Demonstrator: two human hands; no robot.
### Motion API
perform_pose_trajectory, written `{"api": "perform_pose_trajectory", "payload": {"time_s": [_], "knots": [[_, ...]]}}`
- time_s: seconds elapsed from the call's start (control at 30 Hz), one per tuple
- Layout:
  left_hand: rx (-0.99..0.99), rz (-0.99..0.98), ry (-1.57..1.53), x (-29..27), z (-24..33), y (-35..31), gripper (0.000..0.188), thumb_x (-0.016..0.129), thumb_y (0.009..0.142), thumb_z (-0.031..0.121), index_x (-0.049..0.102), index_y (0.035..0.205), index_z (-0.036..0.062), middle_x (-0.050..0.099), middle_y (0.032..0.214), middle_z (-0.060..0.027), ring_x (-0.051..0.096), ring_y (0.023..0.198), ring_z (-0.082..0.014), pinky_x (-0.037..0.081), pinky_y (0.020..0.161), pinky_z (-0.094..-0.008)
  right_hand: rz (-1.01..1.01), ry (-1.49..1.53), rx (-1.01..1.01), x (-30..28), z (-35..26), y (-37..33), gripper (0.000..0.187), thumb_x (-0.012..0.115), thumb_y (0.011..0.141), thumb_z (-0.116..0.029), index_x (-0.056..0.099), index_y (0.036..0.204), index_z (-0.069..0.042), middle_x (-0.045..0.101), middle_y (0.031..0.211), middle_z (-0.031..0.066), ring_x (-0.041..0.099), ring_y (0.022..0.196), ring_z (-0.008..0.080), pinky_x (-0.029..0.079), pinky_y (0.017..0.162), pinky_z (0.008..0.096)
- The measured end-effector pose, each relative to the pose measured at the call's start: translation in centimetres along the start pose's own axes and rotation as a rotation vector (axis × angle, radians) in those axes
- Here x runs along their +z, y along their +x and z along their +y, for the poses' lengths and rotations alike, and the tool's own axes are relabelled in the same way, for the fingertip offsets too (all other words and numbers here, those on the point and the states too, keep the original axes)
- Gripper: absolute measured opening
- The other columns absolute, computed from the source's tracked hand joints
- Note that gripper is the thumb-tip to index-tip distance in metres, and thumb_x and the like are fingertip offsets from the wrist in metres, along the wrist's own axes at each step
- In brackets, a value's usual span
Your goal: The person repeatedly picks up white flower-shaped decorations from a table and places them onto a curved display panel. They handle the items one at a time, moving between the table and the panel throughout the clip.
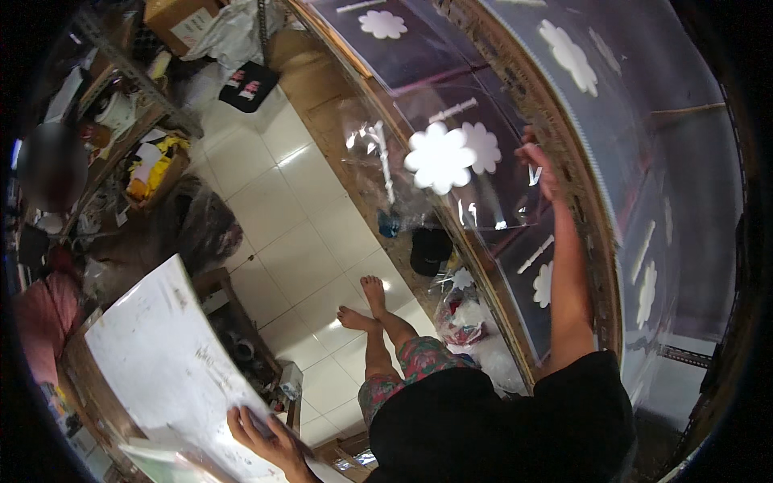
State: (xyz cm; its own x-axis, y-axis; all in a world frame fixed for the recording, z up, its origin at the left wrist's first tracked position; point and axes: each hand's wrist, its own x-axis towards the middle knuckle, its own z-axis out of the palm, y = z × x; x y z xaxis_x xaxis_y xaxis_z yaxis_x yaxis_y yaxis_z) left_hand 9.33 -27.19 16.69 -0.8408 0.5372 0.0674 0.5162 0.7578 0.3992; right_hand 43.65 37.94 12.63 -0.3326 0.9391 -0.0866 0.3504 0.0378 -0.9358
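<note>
My right hand is stretched out to the right, its fingers closed at the edge of a clear plastic sheet. The sheet bears a bright white flower-shaped cutout or print and a thin white strip. It hangs over a dark panel on a long wooden-edged rack, where a similar white flower shape shows through. At the lower left, my left hand lies with its fingers apart on a large white board, which has dark smudges. The left hand holds nothing that I can see.
A second rack level with dark panels and white flower shapes rises at the right, behind a wooden rail. Below are a black cap and plastic bags. Cluttered shelves and a person's pink clothing are at left.
</note>
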Motion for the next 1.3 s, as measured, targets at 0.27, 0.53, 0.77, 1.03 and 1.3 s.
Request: {"api": "perform_pose_trajectory", "payload": {"time_s": [0.27,0.53,0.77,1.03,1.3], "knots": [[0.069,0.072,0.185,1.1,2.3,1.8,0.047,0.065,0.096,0.028,0.055,0.129,-0.004,0.046,0.135,-0.0269,0.048,0.125,-0.0421,0.043,0.102,-0.0545,0.428,0.432,0.162,-14.1,9.3,-0.5,0.032,0.063,0.095,-0.005,0.061,0.125,-0.013,0.067,0.113,0.0007,0.066,0.104,0.0154,0.052,0.081,0.0283],[0.065,0.06,0.205,1.5,2.0,2.1,0.056,0.061,0.098,0.04,0.054,0.129,-0.0063,0.047,0.135,-0.028,0.048,0.125,-0.0422,0.042,0.102,-0.0554,0.608,0.584,0.17,-20.1,14.9,-0.1,0.032,0.061,0.094,-0.002,0.057,0.126,-0.009,0.065,0.115,0.0059,0.066,0.104,0.02,0.055,0.079,0.0298],[0.002,0.003,0.164,1.6,2.4,2.0,0.059,0.062,0.098,0.037,0.048,0.134,-0.0069,0.039,0.141,-0.0269,0.044,0.129,-0.041,0.043,0.106,-0.0528,0.588,-0.026,0.063,-23.4,17.8,3.3,0.034,0.059,0.093,-0.002,0.054,0.126,-0.006,0.063,0.114,0.0089,0.066,0.103,0.0216,0.057,0.078,0.0298],[-0.032,-0.019,0.093,1.6,2.3,1.8,0.055,0.06,0.1,0.027,0.041,0.139,-0.0069,0.033,0.145,-0.0268,0.04,0.134,-0.0407,0.042,0.11,-0.0525,0.563,-0.485,-0.04,-27.1,21.5,5.3,0.042,0.06,0.094,-0.004,0.049,0.135,-0.004,0.061,0.114,0.0096,0.064,0.099,0.019,0.055,0.077,0.0283],[-0.021,-0.028,0.154,1.1,3.1,1.6,0.054,0.06,0.1,0.027,0.041,0.138,-0.0069,0.034,0.144,-0.0273,0.041,0.133,-0.0407,0.043,0.109,-0.0513,0.651,-0.052,0.104,-27.4,22.2,5.8,0.036,0.065,0.092,-0.01,0.059,0.127,-0.003,0.066,0.106,0.0093,0.064,0.099,0.0228,0.053,0.083,0.0344]]}}
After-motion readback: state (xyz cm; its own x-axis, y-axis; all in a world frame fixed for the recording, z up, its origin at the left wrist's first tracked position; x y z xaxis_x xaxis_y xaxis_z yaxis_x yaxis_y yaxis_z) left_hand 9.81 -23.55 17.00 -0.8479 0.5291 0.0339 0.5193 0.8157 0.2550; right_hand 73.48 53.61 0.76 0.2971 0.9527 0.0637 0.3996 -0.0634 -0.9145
